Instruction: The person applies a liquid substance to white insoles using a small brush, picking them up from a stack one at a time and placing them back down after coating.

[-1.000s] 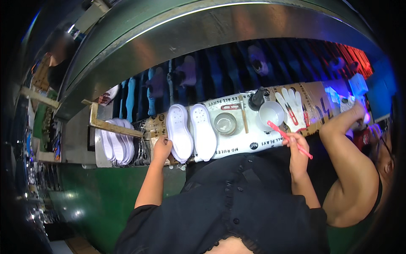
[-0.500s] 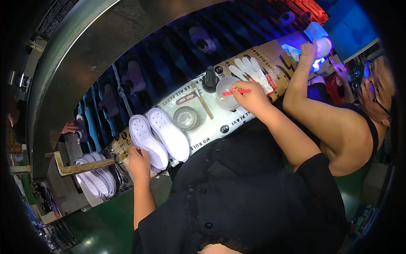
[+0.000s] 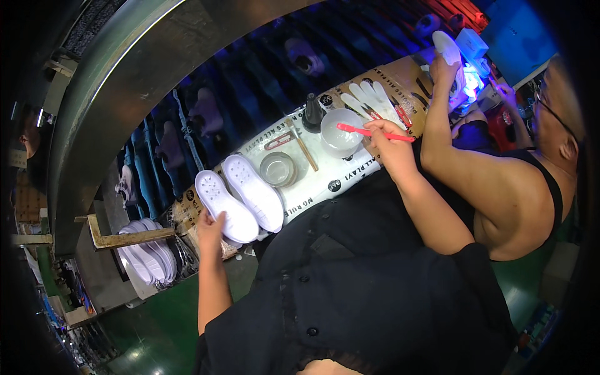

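Since half a second ago, little change: right hand (image 3: 389, 140) pinched on thin red brush (image 3: 370, 131) beside white bowl (image 3: 340, 131); left hand (image 3: 211, 224) touching white sole (image 3: 224, 205) on desk (image 3: 312, 184). Probably light, flexible; best gripped at edges.

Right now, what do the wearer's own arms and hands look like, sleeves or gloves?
Both forearms are bare. The left hand and right hand wear no gloves, and no watch or ring shows. Short black sleeves of a buttoned black shirt end at about the elbows.
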`<action>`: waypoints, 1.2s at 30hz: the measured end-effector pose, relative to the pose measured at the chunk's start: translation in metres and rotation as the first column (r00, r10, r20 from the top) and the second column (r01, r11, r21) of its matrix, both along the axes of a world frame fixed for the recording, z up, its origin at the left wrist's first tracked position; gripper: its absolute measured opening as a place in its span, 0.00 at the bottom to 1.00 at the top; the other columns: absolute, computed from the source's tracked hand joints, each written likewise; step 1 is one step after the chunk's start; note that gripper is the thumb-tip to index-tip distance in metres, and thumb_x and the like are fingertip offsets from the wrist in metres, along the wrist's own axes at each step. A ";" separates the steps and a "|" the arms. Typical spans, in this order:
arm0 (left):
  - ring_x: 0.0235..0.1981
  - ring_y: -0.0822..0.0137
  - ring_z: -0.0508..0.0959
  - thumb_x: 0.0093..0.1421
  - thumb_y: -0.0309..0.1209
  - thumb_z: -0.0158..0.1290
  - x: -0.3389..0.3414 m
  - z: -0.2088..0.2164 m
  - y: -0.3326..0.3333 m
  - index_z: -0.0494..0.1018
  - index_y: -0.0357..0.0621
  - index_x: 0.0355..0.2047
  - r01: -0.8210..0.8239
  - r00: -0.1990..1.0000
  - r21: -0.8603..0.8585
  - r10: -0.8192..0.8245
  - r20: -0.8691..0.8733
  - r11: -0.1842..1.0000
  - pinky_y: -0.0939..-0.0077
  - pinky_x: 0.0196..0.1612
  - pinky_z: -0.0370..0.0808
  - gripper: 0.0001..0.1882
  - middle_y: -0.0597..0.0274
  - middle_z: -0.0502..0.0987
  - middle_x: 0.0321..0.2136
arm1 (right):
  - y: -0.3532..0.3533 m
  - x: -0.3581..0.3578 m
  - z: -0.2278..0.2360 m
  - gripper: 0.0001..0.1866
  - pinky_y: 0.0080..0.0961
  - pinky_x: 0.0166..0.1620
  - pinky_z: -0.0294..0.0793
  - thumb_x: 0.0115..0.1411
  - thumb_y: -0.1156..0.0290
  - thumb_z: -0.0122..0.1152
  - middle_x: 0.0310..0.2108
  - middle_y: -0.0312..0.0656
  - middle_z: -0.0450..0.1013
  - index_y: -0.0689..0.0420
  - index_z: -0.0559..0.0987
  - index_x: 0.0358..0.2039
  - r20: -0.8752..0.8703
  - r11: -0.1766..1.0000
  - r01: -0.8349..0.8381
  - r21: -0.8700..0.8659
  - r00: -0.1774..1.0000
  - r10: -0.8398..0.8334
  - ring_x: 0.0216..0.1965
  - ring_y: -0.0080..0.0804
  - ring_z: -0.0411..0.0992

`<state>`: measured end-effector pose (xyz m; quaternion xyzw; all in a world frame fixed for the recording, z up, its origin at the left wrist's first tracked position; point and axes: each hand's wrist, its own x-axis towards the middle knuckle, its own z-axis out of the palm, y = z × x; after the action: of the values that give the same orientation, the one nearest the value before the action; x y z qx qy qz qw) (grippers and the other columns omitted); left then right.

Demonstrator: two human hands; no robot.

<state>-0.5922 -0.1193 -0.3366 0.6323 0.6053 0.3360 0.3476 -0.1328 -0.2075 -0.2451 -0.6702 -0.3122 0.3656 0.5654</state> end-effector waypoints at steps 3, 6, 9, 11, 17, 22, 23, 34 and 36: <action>0.30 0.70 0.79 0.57 0.23 0.54 0.001 0.068 -0.012 0.74 0.30 0.45 -0.011 0.891 -0.338 0.163 0.424 0.941 0.76 0.37 0.76 0.15 0.56 0.80 0.34 | -0.009 0.011 -0.007 0.08 0.14 0.26 0.61 0.64 0.71 0.53 0.24 0.31 0.69 0.58 0.78 0.41 -0.184 0.996 0.023 0.085 0.983 -0.007 0.22 0.14 0.62; 0.28 0.74 0.78 0.55 0.24 0.56 -0.015 0.111 -0.037 0.76 0.32 0.41 0.191 0.936 -0.413 -0.038 0.350 0.891 0.81 0.35 0.75 0.13 0.60 0.80 0.30 | -0.015 0.009 -0.003 0.10 0.12 0.30 0.61 0.65 0.70 0.53 0.24 0.31 0.69 0.61 0.77 0.43 -0.283 0.990 -0.020 0.141 0.957 0.060 0.25 0.14 0.63; 0.46 0.70 0.75 0.51 0.29 0.60 -0.010 0.126 -0.068 0.72 0.32 0.50 0.434 0.899 -0.625 -0.264 0.349 0.650 0.77 0.50 0.69 0.25 0.57 0.75 0.47 | -0.019 -0.001 0.005 0.13 0.15 0.37 0.65 0.64 0.71 0.55 0.27 0.36 0.73 0.64 0.74 0.46 -0.342 0.966 -0.142 0.217 0.916 0.211 0.31 0.18 0.68; 0.59 0.65 0.65 0.49 0.34 0.60 0.009 0.132 -0.100 0.60 0.32 0.61 0.578 0.728 -0.583 -0.038 0.684 0.571 0.74 0.61 0.60 0.40 0.55 0.66 0.58 | -0.024 -0.013 0.020 0.13 0.18 0.39 0.68 0.64 0.72 0.56 0.29 0.39 0.75 0.65 0.74 0.46 -0.332 0.956 -0.212 0.202 0.904 0.270 0.33 0.21 0.70; 0.55 0.48 0.70 0.56 0.53 0.49 0.013 0.128 -0.106 0.50 0.39 0.67 0.579 0.510 -0.539 0.245 0.825 0.611 0.60 0.56 0.69 0.45 0.43 0.62 0.60 | -0.017 -0.057 0.067 0.09 0.18 0.43 0.70 0.60 0.74 0.60 0.29 0.42 0.77 0.66 0.78 0.39 -0.191 0.862 -0.495 0.110 0.840 0.507 0.33 0.24 0.73; 0.52 0.45 0.74 0.63 0.60 0.30 0.025 0.085 -0.048 0.56 0.37 0.63 0.909 0.009 -0.131 0.294 0.956 0.396 0.53 0.54 0.73 0.42 0.35 0.68 0.54 | 0.016 -0.105 0.120 0.07 0.32 0.50 0.66 0.50 0.74 0.68 0.27 0.34 0.76 0.54 0.83 0.33 0.658 0.344 -0.913 0.219 0.398 0.639 0.31 0.30 0.73; 0.52 0.45 0.74 0.63 0.60 0.30 0.039 0.093 -0.043 0.56 0.37 0.63 0.909 0.004 -0.126 0.294 0.956 0.397 0.53 0.54 0.73 0.42 0.35 0.68 0.54 | 0.020 -0.116 0.129 0.09 0.35 0.51 0.65 0.49 0.73 0.69 0.26 0.32 0.75 0.51 0.84 0.33 0.759 0.272 -0.938 0.215 0.336 0.557 0.31 0.31 0.73; 0.48 0.49 0.77 0.62 0.52 0.42 0.088 0.125 -0.026 0.63 0.35 0.58 0.734 0.471 -0.619 0.449 0.760 0.278 0.57 0.50 0.77 0.35 0.39 0.72 0.50 | 0.063 -0.113 0.132 0.11 0.40 0.56 0.61 0.47 0.68 0.66 0.26 0.28 0.74 0.46 0.83 0.34 0.927 0.208 -0.978 0.026 0.102 0.362 0.34 0.30 0.69; 0.38 0.39 0.77 0.56 0.59 0.42 0.077 0.109 -0.023 0.62 0.35 0.60 0.825 0.381 -0.528 0.490 0.784 0.202 0.47 0.38 0.76 0.42 0.33 0.72 0.47 | 0.066 -0.098 0.131 0.10 0.41 0.56 0.61 0.48 0.68 0.67 0.25 0.30 0.73 0.47 0.84 0.33 0.914 0.223 -0.974 -0.036 0.058 0.401 0.33 0.31 0.68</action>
<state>-0.5156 -0.1423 -0.2273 0.0515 0.2647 0.1037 0.9574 -0.2304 -0.1418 -0.1141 -0.2437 -0.9243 0.1419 0.2570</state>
